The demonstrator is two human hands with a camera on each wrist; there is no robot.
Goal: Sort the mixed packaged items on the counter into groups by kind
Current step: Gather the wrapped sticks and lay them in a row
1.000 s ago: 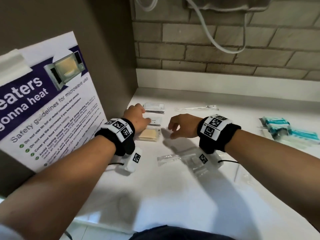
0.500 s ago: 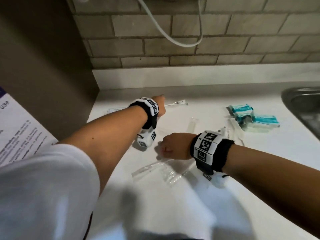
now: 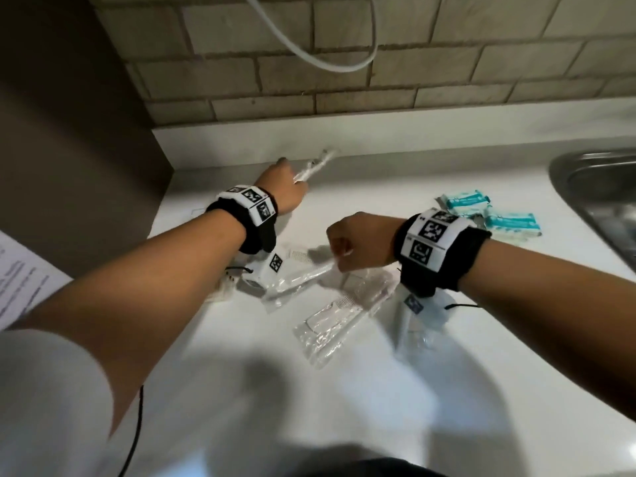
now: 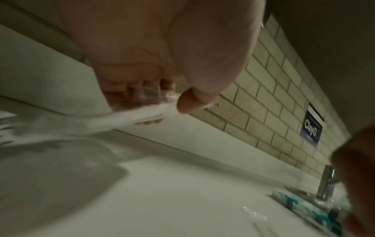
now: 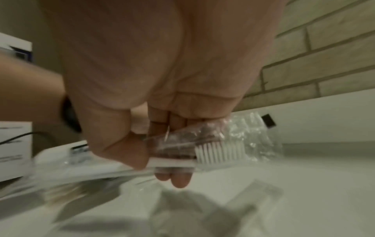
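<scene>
Two hands work over the white desk (image 3: pixel 344 390) in the head view: the left hand (image 3: pixel 284 187) reaches to the back edge by the brick wall (image 3: pixel 344 74), its grip closed round the end of a slim clear-wrapped packet (image 3: pixel 315 168) that angles up toward the wall, while the right hand (image 3: pixel 358 244) sits nearer the middle, fingers curled round one end of a wrapped toothbrush (image 3: pixel 299 280) slanting down to the left. Just below it lie more clear packets (image 3: pixel 340 318), one showing a comb. Teal packets (image 3: pixel 492 215) lie grouped to the right, near the steel sink (image 3: pixel 599 197). From the left wrist, the thumb (image 4: pixel 190 102) and fingers (image 4: pixel 125 89) pinch the clear wrapper (image 4: pixel 142 110), blurred, lifted just above the desk (image 4: pixel 162 192); a teal packet (image 4: pixel 316 206) and a tap (image 4: pixel 326 182) show far right. From the right wrist, the thumb (image 5: pixel 125 154) and curled fingers (image 5: pixel 176 178) clamp the toothbrush (image 5: pixel 202 155) in its crinkled clear bag, white bristles pointing up and sticking out to the right of the grip, above the desk (image 5: pixel 304 184); flat paper sachets (image 5: pixel 12 144) lie at left, blurred.
</scene>
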